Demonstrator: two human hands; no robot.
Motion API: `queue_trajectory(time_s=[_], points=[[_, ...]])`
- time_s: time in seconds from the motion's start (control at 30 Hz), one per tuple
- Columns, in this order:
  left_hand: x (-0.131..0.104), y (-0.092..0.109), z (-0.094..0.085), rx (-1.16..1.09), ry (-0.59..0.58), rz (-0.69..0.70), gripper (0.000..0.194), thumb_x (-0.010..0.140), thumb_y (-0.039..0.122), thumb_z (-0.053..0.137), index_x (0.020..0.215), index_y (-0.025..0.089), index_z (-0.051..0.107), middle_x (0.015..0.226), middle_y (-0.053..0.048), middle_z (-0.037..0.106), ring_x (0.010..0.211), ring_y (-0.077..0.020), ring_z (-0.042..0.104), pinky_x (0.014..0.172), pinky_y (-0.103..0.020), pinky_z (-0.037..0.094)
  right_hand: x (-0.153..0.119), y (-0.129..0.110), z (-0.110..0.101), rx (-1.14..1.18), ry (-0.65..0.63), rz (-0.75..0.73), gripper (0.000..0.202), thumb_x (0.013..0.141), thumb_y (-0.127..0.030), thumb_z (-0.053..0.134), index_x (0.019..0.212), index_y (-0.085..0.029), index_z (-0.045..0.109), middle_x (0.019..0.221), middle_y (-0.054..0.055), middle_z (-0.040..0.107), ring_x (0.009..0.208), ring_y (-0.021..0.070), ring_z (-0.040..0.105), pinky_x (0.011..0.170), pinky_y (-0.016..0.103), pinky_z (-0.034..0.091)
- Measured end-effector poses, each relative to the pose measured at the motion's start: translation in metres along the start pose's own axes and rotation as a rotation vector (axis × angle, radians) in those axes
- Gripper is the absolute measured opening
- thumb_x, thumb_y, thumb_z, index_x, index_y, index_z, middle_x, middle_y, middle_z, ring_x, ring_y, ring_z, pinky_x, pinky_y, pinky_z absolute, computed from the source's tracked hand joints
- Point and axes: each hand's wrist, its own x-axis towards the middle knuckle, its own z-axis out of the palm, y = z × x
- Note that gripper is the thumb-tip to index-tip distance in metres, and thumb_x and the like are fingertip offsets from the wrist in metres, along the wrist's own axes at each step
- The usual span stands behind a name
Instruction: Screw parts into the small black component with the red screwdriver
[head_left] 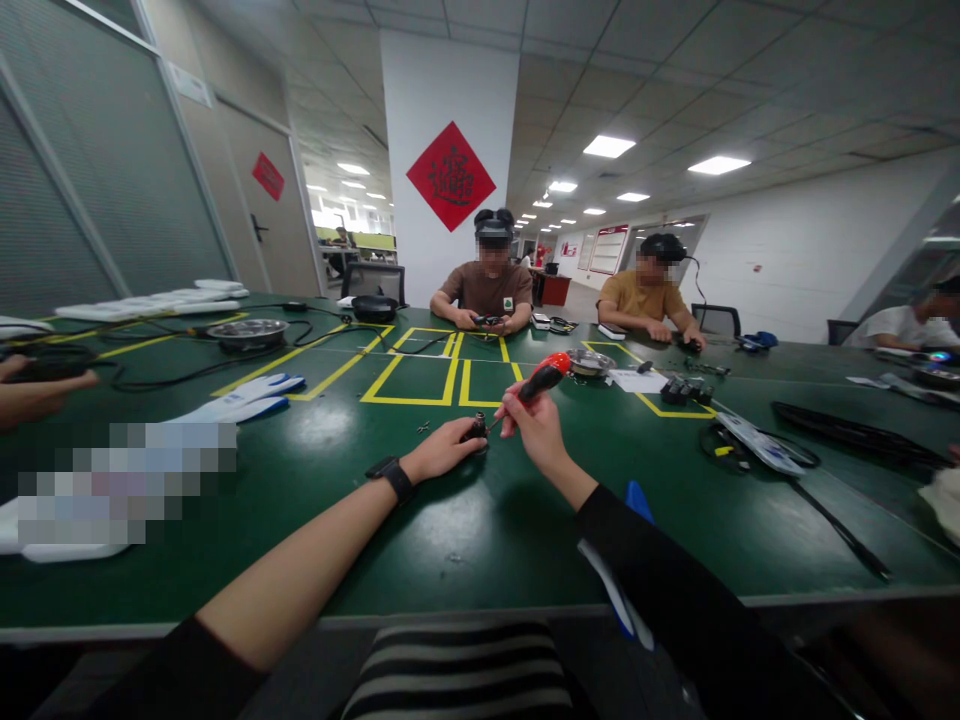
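Item, left hand [442, 450]: yours, black watch [391, 477] at the wrist, fingers closed around a small, dark, roughly cylindrical part [478, 424], which is at the green tabletop [390, 560] in front of you. Its far end shows past your fingertips.

Item, right hand [534, 425]: yours, fingers wrapped closed about a red-and-black-handled screwdriver [546, 378], handle slanting up and away, thin metal shaft pointing down to the part. Tip at or just beside it; contact too small to confirm.

Condition of the work: judged under way, neither untouched nor complete, since the part is held steady and the tool is brought to it. How far any fastener is turned, in or out: cannot tell, your fingers and the small scale hide it.

Loose stock: a few tiny metallic pieces [424, 427] on the tabletop, beyond your left hand; unattached, so not all the small pieces are in place, if they belong to this part.

Further stock: one group of small black blocky parts [686, 391], to the right, near a white paper sheet [637, 381] and a round shiny metal dish [590, 362]. Whether these are finished or waiting: cannot tell.
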Motion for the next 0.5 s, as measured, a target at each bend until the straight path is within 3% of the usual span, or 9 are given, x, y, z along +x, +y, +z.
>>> queue_trajectory(time_s=[0.17,0.27,0.5], points=[[-0.0001,-0.0021,0.0007,0.025,0.006,0.0,0.026,0.081,0.036,0.048,0.088,0.014,0.059,0.085,-0.004,0.06,0.077,-0.0162,0.051,0.076,-0.029,0.042,-0.0012,-0.0012,0.0016,0.081,-0.082,0.028,0.032,0.081,-0.037,0.052,0.108,-0.023,0.045,0.074,-0.003,0.059,0.048,0.0069,0.054,0.046,0.02,0.047],[-0.0004,-0.003,0.0007,0.041,0.006,0.016,0.027,0.082,0.037,0.047,0.089,0.014,0.059,0.085,-0.004,0.06,0.076,-0.0159,0.051,0.075,-0.029,0.042,-0.0026,-0.0012,0.0043,0.069,-0.057,-0.002,0.036,0.081,-0.037,0.051,0.114,-0.024,0.043,0.078,-0.003,0.059,0.049,0.0065,0.055,0.047,0.02,0.048],[-0.0009,-0.0039,0.0003,0.044,0.01,0.025,0.025,0.082,0.037,0.048,0.085,0.015,0.058,0.086,-0.004,0.059,0.077,-0.0163,0.051,0.075,-0.029,0.042,0.0013,0.0,0.0038,0.017,0.071,-0.013,0.031,0.073,-0.037,0.062,0.094,-0.021,0.045,0.091,0.002,0.063,0.045,0.0057,0.055,0.043,0.019,0.05]])
